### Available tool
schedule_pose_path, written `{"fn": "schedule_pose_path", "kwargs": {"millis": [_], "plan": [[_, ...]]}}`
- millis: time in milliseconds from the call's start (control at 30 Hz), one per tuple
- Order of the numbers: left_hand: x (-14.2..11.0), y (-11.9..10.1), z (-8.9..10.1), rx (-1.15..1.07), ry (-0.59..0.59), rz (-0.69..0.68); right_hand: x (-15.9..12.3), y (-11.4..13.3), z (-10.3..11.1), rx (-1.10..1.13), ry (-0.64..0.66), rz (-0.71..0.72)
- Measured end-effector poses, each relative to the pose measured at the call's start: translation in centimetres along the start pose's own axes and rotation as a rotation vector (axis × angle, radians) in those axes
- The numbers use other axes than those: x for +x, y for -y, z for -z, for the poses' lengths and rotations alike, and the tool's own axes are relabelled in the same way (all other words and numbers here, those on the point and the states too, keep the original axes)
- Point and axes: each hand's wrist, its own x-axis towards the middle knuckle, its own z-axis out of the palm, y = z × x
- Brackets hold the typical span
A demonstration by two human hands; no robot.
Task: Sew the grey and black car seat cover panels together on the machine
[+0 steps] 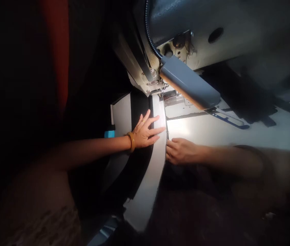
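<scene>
My left hand (pixel 146 131) lies flat with fingers spread on a white strip of fabric (pixel 155 160) and the dark fabric (pixel 140 164) beside it. It wears a gold bangle and a ring. My right hand (pixel 181 151) has its fingers curled, pinching the right edge of the white strip. The strip runs up to the presser foot (pixel 160 92) of a sewing machine (pixel 211 30).
A grey lamp (pixel 189 87) on a flexible neck shines on the white machine table (pixel 237 133). Dark fabric (pixel 239 99) lies under the machine arm. A small blue object (pixel 109 134) sits left of my wrist. Red cloth (pixel 56 48) hangs at the upper left.
</scene>
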Motion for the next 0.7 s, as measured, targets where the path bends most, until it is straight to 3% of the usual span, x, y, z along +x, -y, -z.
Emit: {"fn": "schedule_pose_path", "kwargs": {"millis": [333,500,700], "plan": [[1.4,2.1,0.3,0.022,-0.069,-0.038,0.5,-2.0,-0.3,0.063,0.202,-0.045],[1.9,3.0,0.6,0.058,-0.065,-0.018,0.9,-2.7,-0.2,0.095,0.236,-0.081],[2.8,4.1,0.8,0.078,-0.134,-0.044,1.6,-3.7,0.0,0.145,0.413,-0.137]]}}
